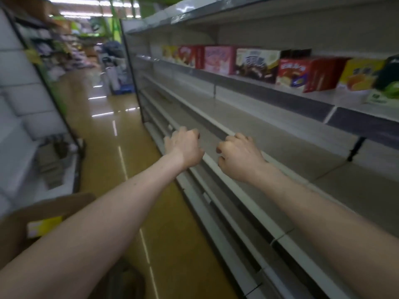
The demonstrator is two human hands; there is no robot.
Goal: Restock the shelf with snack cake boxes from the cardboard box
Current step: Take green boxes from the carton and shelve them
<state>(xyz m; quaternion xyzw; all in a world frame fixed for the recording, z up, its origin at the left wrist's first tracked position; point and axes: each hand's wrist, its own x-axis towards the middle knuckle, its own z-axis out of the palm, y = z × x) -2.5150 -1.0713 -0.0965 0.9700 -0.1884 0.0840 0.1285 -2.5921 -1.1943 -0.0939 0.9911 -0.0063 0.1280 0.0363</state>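
I see my left hand [183, 147] and right hand [238, 157] mid-frame before the shelf [248, 124], fingers clenched, grasping nothing. Snack cake boxes [254, 64] line the upper right; the cardboard box [41, 216] sits lower left.

My one head camera looks forward and down along the shelf [269, 126] on my right, close above my arms.
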